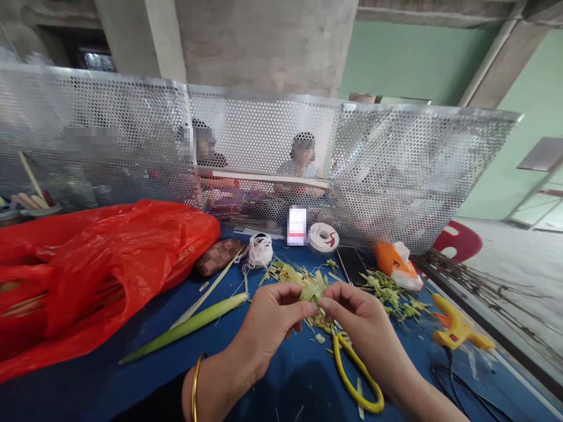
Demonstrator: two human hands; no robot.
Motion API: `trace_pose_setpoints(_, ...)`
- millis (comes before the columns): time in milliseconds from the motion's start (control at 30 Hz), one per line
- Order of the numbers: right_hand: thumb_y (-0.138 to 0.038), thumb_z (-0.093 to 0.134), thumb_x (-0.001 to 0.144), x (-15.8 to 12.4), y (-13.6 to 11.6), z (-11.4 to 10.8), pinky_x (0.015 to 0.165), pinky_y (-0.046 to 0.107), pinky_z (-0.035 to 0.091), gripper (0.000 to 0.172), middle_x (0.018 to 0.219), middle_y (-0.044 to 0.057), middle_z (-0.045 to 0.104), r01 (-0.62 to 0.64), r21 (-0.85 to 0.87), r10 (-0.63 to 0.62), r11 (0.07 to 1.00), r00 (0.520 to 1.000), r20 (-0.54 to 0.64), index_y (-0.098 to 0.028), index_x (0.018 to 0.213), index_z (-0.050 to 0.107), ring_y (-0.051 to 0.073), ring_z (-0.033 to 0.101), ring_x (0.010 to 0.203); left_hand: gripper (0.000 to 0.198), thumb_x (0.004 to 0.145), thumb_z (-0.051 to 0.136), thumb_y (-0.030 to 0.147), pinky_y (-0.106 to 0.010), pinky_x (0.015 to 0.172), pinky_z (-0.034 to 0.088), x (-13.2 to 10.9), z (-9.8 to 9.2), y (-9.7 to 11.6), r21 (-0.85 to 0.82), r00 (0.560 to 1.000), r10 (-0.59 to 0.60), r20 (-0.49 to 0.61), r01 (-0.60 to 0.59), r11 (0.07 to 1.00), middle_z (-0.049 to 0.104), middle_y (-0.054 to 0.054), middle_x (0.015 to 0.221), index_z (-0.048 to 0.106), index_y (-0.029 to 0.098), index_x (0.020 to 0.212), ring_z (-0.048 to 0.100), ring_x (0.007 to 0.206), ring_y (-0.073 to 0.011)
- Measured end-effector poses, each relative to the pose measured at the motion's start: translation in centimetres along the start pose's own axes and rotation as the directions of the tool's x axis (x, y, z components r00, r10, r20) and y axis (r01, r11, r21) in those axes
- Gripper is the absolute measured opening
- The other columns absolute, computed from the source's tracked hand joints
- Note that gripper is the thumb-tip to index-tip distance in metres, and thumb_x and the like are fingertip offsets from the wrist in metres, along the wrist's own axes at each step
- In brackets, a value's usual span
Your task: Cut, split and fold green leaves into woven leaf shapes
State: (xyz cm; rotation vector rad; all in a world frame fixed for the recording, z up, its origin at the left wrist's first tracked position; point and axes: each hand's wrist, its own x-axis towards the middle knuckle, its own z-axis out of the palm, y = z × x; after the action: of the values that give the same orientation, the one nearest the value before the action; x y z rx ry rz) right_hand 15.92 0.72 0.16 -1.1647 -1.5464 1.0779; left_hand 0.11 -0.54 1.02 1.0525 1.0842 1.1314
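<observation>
My left hand (264,322) and my right hand (360,319) meet over the blue table (272,375), both pinching a small folded piece of pale green leaf (310,291) between fingertips. A gold bangle sits on my left wrist. Yellow-handled scissors (354,369) lie on the table just below my right hand. A long green leaf stalk (193,322) lies to the left of my left hand. Green leaf scraps (391,290) are scattered behind the hands.
A big red plastic bag (88,264) fills the left. A thread spool (259,249), tape roll (324,237), phone (352,264), orange dispenser (398,264), yellow glue gun (457,328) and checkered pouch (217,256) lie about. Two people sit behind a perforated metal screen (396,170).
</observation>
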Motion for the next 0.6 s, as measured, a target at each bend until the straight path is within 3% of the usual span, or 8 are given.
trace_pose_setpoints(167,-0.035,0.064,0.076,-0.14,0.09,0.34,0.059,0.027,0.038,0.022,0.061,-0.002,0.054,0.119,-0.09,-0.125,0.989,0.99,-0.068,-0.019,0.063,0.058,0.014,0.046,0.061,0.009,0.065,0.07,0.022,-0.022,0.045,0.027,-0.12,0.0,0.31,0.072,0.999,0.006,0.051,-0.009,0.997,0.053,0.004,0.055,0.07,0.015,0.072,0.04,0.047,-0.0069)
trace_pose_setpoints(300,-0.034,0.064,0.077,-0.14,0.22,0.63,0.058,0.026,0.039,0.021,0.059,-0.002,0.055,0.119,-0.046,-0.123,0.992,0.988,-0.094,-0.019,0.063,0.059,0.014,0.047,0.059,0.012,0.065,0.071,0.026,-0.023,0.045,0.026,-0.25,-0.03,0.34,0.065,0.996,-0.039,0.086,0.034,0.997,0.052,0.003,0.055,0.068,0.015,0.068,0.043,0.049,-0.0083)
trace_pose_setpoints(467,-0.029,0.066,0.078,0.12,0.32,0.11,0.064,0.026,0.042,0.012,0.067,-0.002,0.06,0.117,0.095,-0.119,0.989,0.993,0.016,-0.019,0.072,0.065,0.014,0.053,0.066,0.011,0.065,0.071,0.024,-0.022,0.047,0.026,0.07,-0.34,0.02,-0.073,0.994,-0.07,0.085,0.077,0.994,0.055,0.002,0.057,0.066,0.015,0.063,0.043,0.05,-0.0073)
trace_pose_setpoints(600,-0.026,0.07,0.074,0.43,0.84,-0.07,0.067,0.026,0.041,0.009,0.069,-0.002,0.06,0.129,0.156,-0.13,0.979,0.991,-0.002,-0.02,0.069,0.067,0.014,0.053,0.07,0.011,0.063,0.073,0.024,-0.022,0.048,0.026,0.33,-0.47,-0.41,-0.165,0.982,-0.149,0.12,0.168,0.972,0.064,-0.001,0.069,0.069,0.016,0.068,0.045,0.052,-0.0068)
